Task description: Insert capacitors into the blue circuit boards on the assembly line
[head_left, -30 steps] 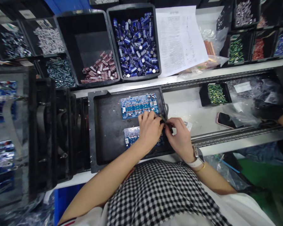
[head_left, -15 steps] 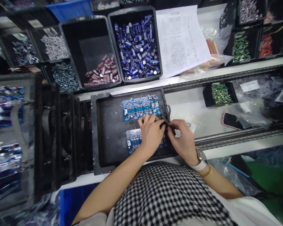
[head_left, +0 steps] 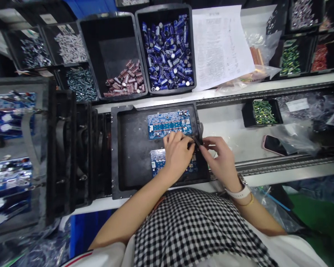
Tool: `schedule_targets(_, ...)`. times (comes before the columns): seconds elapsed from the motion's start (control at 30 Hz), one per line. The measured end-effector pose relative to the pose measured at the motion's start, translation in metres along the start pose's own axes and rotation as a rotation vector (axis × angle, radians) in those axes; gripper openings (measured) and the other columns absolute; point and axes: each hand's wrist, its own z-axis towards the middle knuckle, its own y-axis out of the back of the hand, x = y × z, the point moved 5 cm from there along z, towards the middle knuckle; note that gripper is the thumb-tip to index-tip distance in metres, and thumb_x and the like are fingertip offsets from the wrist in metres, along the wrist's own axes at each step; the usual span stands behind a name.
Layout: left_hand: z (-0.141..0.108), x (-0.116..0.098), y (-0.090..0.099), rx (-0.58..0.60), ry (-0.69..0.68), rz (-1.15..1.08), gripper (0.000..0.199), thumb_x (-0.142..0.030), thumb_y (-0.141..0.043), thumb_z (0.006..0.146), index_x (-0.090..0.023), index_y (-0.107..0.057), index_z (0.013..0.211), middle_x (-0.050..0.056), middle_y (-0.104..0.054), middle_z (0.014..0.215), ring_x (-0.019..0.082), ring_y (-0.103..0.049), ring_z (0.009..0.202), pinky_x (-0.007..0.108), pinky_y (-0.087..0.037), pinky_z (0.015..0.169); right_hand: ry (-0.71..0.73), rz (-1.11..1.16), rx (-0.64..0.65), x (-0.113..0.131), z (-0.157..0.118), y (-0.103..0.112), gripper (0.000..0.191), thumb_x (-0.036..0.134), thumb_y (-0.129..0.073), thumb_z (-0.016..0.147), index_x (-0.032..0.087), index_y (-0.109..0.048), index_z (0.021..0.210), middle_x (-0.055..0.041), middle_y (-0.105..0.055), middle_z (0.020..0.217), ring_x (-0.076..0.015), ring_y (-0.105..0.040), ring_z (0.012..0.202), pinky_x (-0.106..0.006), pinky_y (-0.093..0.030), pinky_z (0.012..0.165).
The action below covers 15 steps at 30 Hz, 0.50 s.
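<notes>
Over the right edge of a black tray (head_left: 133, 148), my two hands meet at a thin dark strip (head_left: 196, 141). My left hand (head_left: 178, 152) is closed, its thumb and forefinger pinching the strip's left side; the other fingers curl above the boards. My right hand (head_left: 219, 157) pinches the same strip from the right. What the strip belongs to is hard to make out. In the tray lie two blue circuit boards: the upper board (head_left: 167, 124) shows almost whole, while the lower board (head_left: 157, 163) is partly covered by my left hand and forearm.
Bins of brown capacitors (head_left: 126, 79) and blue capacitors (head_left: 168, 55) stand behind the tray, beside a printed sheet (head_left: 222, 44). Stacked black trays (head_left: 83, 155) are at the left. Rightward are a small bin of green parts (head_left: 263, 112) and a phone (head_left: 274, 144).
The view has shifted slightly, so the scene sits a little to the right. My right hand has drawn slightly away from my left, and more of the dark strip shows between them.
</notes>
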Motion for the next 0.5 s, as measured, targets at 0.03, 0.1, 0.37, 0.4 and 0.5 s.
schedule_targets(0.03,-0.002,0.001,0.007,-0.013,0.004,-0.003,0.007,-0.027,-0.067,0.088,-0.024,-0.073,0.089,0.004,-0.064,0.092,0.025,-0.052,0.098,0.042,-0.038,0.088,0.031,-0.029,0.01,-0.001,0.004,0.004,0.018,0.02,-0.056,0.093,0.023,-0.06,0.111,-0.0064,-0.06,0.104,-0.0184,-0.061,0.094,-0.036,-0.057,0.082)
schedule_targets(0.1,-0.006,0.007,0.025,-0.042,0.017,-0.008,0.009,-0.024,-0.067,0.087,-0.023,-0.073,0.094,0.004,-0.063,0.095,0.024,-0.052,0.098,0.04,-0.04,0.087,0.129,-0.13,0.043,-0.002,0.012,0.009,0.019,0.02,-0.053,0.094,0.022,-0.063,0.11,-0.009,-0.058,0.112,-0.0202,-0.059,0.102,-0.039,-0.055,0.089)
schedule_targets(0.37,0.046,0.091,0.122,-0.423,0.218,0.064,0.031,-0.02,-0.056,0.091,-0.013,-0.063,0.12,0.013,-0.059,0.118,0.025,-0.055,0.112,0.037,-0.041,0.103,0.414,-0.354,0.255,0.01,0.036,-0.004,0.022,0.019,-0.052,0.095,0.017,-0.066,0.111,-0.0123,-0.057,0.122,-0.0257,-0.054,0.108,-0.043,-0.054,0.091)
schedule_targets(0.4,0.063,0.109,0.132,-0.453,0.286,0.08,0.034,-0.016,-0.051,0.092,-0.01,-0.06,0.124,0.015,-0.058,0.123,0.025,-0.054,0.116,0.034,-0.039,0.106,0.428,-0.359,0.255,0.011,0.039,-0.005,0.022,0.02,-0.052,0.095,0.016,-0.066,0.112,-0.0124,-0.057,0.121,-0.026,-0.054,0.108,-0.043,-0.054,0.091)
schedule_targets(0.5,0.114,0.159,0.146,-0.382,0.523,0.16,0.042,-0.012,-0.037,0.094,-0.004,-0.052,0.133,0.021,-0.054,0.132,0.026,-0.049,0.127,0.033,-0.035,0.11,0.449,-0.344,0.244,0.017,0.05,-0.005,0.022,0.022,-0.052,0.095,0.016,-0.067,0.11,-0.0121,-0.059,0.116,-0.0255,-0.056,0.106,-0.043,-0.054,0.09)
